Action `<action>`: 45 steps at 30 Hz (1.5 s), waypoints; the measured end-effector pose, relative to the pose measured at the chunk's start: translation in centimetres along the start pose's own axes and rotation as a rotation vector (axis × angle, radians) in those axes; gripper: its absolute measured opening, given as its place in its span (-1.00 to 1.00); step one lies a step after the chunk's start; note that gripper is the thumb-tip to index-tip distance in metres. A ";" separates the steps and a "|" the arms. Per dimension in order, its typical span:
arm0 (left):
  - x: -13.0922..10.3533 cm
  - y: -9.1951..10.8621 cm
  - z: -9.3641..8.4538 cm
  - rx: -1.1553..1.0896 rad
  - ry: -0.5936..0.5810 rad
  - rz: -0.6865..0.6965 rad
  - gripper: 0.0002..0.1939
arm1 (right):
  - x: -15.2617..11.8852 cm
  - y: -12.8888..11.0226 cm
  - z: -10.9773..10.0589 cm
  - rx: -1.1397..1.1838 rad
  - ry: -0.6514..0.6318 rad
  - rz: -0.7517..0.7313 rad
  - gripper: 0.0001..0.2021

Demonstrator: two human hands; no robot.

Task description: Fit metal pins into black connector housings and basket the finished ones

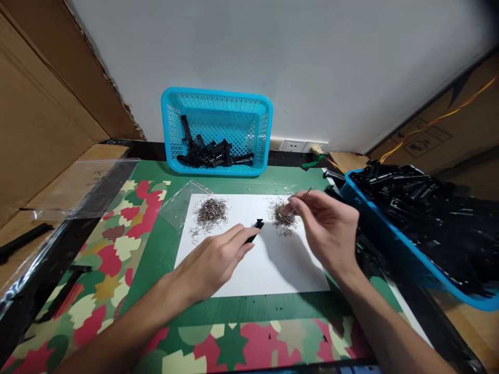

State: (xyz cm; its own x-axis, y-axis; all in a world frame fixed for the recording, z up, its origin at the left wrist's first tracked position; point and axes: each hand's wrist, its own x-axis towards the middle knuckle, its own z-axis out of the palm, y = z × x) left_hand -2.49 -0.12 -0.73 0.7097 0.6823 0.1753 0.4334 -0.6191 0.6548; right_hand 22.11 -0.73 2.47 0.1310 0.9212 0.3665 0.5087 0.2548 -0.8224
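Since fingers of L hand (216,258) pinch blk part (259,224) near its end, tip pokes past them, prob. for access; fingers of R hand (331,224) grip thin tool (307,193) w/ wire pile (284,221) by their tips. White sheet (257,278) lies under both, prob. for contrast.

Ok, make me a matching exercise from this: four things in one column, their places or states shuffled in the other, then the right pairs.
Column one
1. Left hand
2. White sheet
3. Right hand
4. Far blue basket

Column two
A. Holding a thin tool at one heap
B. Standing upright on edge, black pieces inside
C. Pinching a black part
D. Beneath two heaps of small wire-like bits

Right pairs: 1-C, 2-D, 3-A, 4-B
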 end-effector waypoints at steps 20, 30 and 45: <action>0.4 1.2 -0.4 -0.416 0.067 -0.251 -0.79 | 1.4 2.7 -2.3 -0.363 -0.659 0.052 -0.85; 0.5 1.2 -0.4 -0.421 0.052 -0.261 -0.79 | 1.0 2.1 -2.0 -0.459 -0.719 0.000 -0.85; 0.7 1.6 -0.1 -0.628 0.120 -0.301 -0.79 | -1.0 -0.6 1.0 0.330 -0.470 0.214 -0.78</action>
State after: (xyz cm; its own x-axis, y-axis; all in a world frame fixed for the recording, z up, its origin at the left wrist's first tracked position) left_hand -1.38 -0.58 0.51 0.5274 0.8492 -0.0242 0.1731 -0.0795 0.9817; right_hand 20.81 -1.51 2.10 -0.2265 0.9740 0.0093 0.2119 0.0585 -0.9755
